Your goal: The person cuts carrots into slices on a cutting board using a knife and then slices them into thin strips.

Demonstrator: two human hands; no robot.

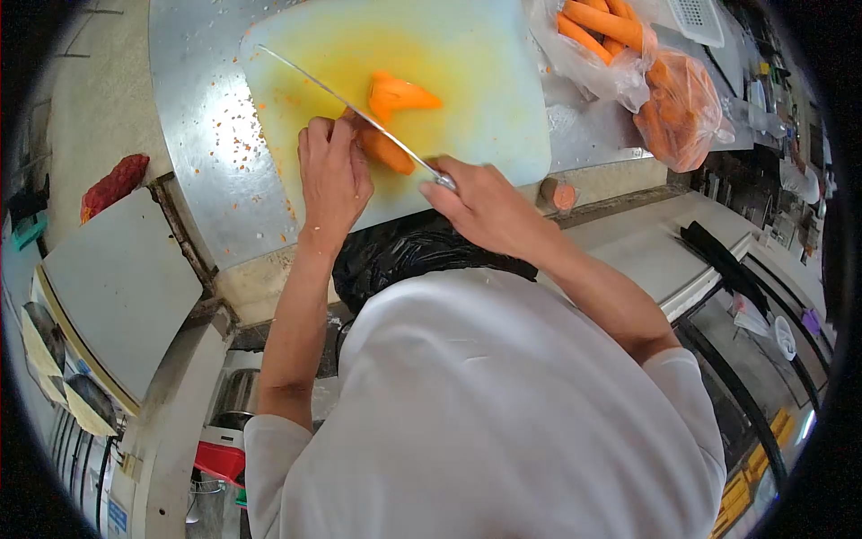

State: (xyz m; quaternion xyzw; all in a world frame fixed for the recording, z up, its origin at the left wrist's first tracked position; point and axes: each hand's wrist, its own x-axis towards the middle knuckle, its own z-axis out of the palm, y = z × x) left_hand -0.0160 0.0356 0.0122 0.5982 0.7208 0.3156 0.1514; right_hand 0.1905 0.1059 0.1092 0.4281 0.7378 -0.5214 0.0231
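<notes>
Orange, smooth-surfaced, elongated carrot piece (pixel 388 154) on a pale, rounded-cornered cutting board (pixel 489 99) stained yellow across its middle. The carrot piece lies on the near part of the board, between the two hands. Its long axis runs obliquely, from the left fingertips at upper left to a blunt, free end at lower right, directed toward the right hand. Its colour is a deep, even orange; its upper-left end is partly covered by the fingers.

The left hand (pixel 334 171) has its fingers bent and drawn close together, holding the carrot piece at that covered end. The right hand (pixel 489 202) is closed firmly about the handle of a long, thin, silver-coloured metal knife (pixel 310 77). The blade extends to the upper left over the carrot piece, roughly parallel to its axis; whether the edge touches it cannot be told.

Just beyond the blade lies bright orange, angular cut carrot (pixel 404 93), one tapered portion pointing right. Orange crumbs are scattered over the shiny grey metal tabletop (pixel 202 135) at left. At upper right, clear plastic bags (pixel 682 117) contain further carrots.
</notes>
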